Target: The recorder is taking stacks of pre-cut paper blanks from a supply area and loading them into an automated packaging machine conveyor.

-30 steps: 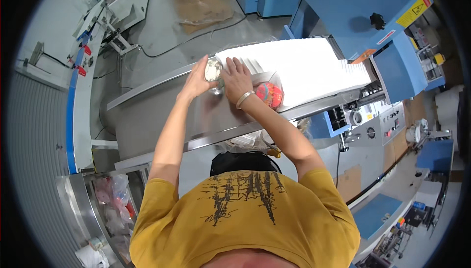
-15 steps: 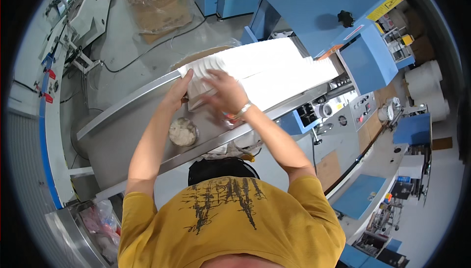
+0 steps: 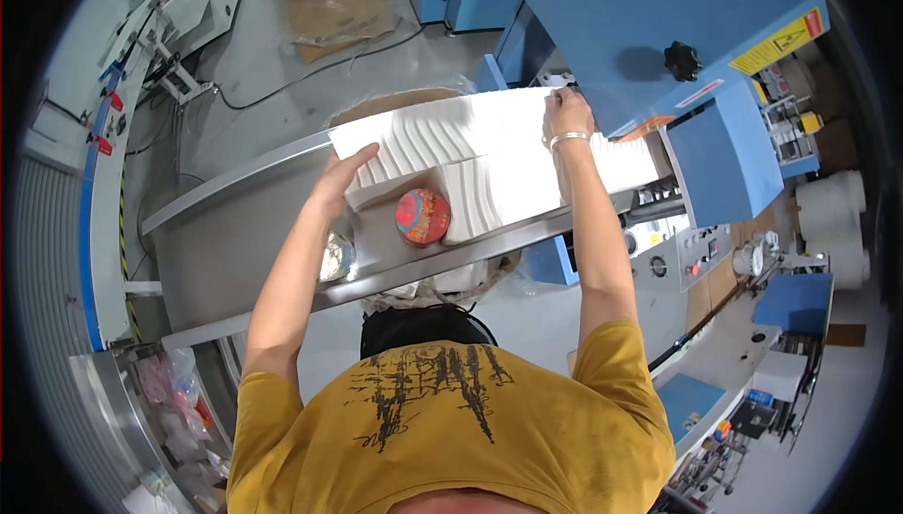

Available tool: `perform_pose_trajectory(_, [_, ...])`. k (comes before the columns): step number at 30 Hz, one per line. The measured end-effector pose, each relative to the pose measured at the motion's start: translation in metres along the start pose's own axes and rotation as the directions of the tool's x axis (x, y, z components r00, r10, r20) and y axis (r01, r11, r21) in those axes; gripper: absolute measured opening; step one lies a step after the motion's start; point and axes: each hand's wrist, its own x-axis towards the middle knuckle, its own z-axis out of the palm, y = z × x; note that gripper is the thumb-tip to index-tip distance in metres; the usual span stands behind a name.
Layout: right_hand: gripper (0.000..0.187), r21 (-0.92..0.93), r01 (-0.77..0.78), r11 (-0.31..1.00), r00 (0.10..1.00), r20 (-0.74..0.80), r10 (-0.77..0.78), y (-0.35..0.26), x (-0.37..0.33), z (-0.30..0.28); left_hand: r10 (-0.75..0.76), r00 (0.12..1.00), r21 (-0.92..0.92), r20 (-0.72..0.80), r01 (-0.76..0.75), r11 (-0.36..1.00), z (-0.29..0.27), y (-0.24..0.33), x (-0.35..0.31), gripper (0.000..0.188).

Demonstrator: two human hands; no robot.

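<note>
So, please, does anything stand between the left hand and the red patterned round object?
Yes: the left end of the white pleated stack lies partly between the left hand and the red patterned round object.

Grey floor (image 3: 273, 124) up top, a dark cable (image 3: 240, 108) snaking across to a blue cabinet (image 3: 478, 6)! Far left, a ribbed grey panel (image 3: 56, 260); lower right, a pale bench (image 3: 720, 354) carries a blue sheet (image 3: 685, 409)

White sheets (image 3: 503, 142) glare; the dark-cornered rim bends straight edges; right-hand clutter (image 3: 752, 417) seems soft.
</note>
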Motion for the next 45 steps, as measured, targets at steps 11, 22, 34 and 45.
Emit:
perform_pose_trajectory(11, [0.020,-0.032,-0.042,0.999,0.999,-0.027,0.041,-0.001,0.003,0.005,-0.008,1.000,0.074,0.029,0.006,0.997,-0.011,-0.001,0.003,0.075])
perform_pose_trajectory(22, [0.016,-0.035,-0.018,0.999,1.000,0.007,0.018,0.008,0.008,0.006,-0.042,0.998,0.090,0.055,0.037,0.995,-0.014,-0.005,0.012,0.083])
perform_pose_trajectory(34, [0.063,-0.205,0.261,0.943,0.919,0.353,-0.178,0.001,-0.002,-0.007,-0.092,0.992,0.094,0.084,0.084,0.992,-0.024,0.000,0.018,0.090])
perform_pose_trajectory(45, [0.069,-0.330,0.283,0.900,0.935,0.304,-0.182,-0.076,-0.043,0.012,-0.071,0.973,0.021,0.221,0.068,0.997,-0.063,0.008,0.013,0.093])
